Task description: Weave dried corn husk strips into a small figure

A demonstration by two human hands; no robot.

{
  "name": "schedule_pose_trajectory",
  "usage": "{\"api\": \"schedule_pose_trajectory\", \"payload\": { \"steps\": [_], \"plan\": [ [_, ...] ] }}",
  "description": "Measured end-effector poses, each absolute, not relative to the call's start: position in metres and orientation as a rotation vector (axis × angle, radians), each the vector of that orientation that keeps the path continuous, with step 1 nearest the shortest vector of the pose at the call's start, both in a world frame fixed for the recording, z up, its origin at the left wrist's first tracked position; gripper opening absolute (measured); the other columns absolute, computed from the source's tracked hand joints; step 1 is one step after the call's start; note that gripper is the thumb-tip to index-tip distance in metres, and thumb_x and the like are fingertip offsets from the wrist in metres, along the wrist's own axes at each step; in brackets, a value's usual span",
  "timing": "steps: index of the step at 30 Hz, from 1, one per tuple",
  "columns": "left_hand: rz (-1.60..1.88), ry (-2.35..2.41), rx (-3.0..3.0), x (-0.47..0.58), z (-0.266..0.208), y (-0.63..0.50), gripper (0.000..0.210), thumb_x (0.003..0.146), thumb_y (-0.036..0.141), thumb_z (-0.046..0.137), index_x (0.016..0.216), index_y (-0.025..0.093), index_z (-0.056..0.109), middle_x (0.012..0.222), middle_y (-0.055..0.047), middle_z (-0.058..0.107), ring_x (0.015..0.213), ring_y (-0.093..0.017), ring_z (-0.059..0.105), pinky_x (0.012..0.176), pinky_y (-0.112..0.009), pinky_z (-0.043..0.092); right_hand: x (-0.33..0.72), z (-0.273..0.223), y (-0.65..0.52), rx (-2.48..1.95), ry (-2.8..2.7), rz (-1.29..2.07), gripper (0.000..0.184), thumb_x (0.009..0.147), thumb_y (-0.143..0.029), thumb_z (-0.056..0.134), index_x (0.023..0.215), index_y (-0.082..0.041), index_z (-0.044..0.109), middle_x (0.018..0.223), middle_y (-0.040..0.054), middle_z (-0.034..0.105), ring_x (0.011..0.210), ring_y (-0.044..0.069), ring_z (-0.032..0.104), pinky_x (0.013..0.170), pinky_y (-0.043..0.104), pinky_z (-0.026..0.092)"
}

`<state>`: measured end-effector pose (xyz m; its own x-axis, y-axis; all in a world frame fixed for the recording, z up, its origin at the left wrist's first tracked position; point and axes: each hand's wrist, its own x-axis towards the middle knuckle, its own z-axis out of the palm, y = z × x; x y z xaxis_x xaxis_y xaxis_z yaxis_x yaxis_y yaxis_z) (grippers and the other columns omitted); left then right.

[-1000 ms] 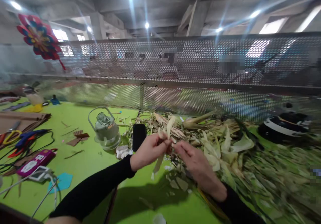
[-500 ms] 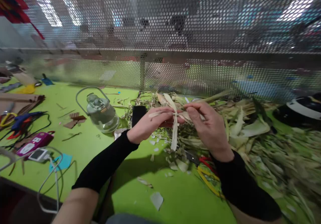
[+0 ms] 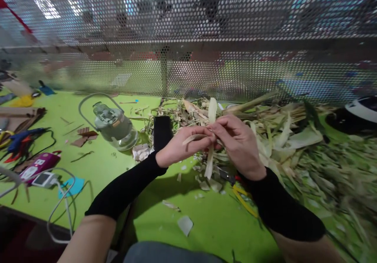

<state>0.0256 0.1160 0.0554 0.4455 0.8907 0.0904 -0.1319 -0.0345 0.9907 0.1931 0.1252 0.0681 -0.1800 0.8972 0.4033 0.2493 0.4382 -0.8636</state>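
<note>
Pale corn husk strips (image 3: 209,163) are held between both hands over the middle of the green table, one end pointing up and another hanging down. My left hand (image 3: 193,141) is closed on the strips from the left, and a thin strip end lies across its fingers. From the right, my right hand (image 3: 240,143) pinches them where they cross, its thumb and fingertips pressed close to my left fingertips. The crossing point itself is hidden by the fingers. Below my right hand lie pliers (image 3: 242,198) with yellow and red handles.
A clear water jug with a handle (image 3: 114,127) and a black phone (image 3: 161,133) stand left of my hands. Heaped husks (image 3: 294,137) and scraps cover the right side. A perforated metal screen (image 3: 188,70) closes off the back. A purple power strip (image 3: 41,167) lies far left.
My right hand has moved in to the left, so the two hands' fingertips now meet over the strips' crossing. The upper strip end stands more upright. The whole view has shifted slightly.
</note>
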Motion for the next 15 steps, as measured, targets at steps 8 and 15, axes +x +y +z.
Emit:
{"api": "schedule_pose_trajectory", "payload": {
  "steps": [8, 15],
  "plan": [
    [1.218, 0.658, 1.051, 0.019, 0.063, 0.122, 0.027, 0.089, 0.022, 0.065, 0.113, 0.014, 0.070, 0.113, -0.012, 0.078, 0.111, -0.022, 0.072, 0.096, -0.036, 0.055, 0.196, 0.069, 0.131, -0.921, -1.788, 0.131, 0.016, 0.099, -0.038, 0.059, 0.104, -0.025, 0.067, 0.109, 0.0086, 0.070, 0.103, 0.026, 0.065, 0.091, 0.046, 0.053],
    [1.299, 0.662, 1.049, 0.021, 0.058, 0.125, 0.034, 0.087, 0.026, 0.069, 0.118, 0.014, 0.066, 0.119, -0.012, 0.076, 0.116, -0.023, 0.071, 0.105, -0.039, 0.051, 0.190, 0.059, 0.129, -1.009, -2.108, 0.094, 0.013, 0.095, -0.033, 0.061, 0.098, -0.021, 0.063, 0.086, 0.0058, 0.072, 0.074, 0.022, 0.065, 0.068, 0.035, 0.048]
  ]
}}
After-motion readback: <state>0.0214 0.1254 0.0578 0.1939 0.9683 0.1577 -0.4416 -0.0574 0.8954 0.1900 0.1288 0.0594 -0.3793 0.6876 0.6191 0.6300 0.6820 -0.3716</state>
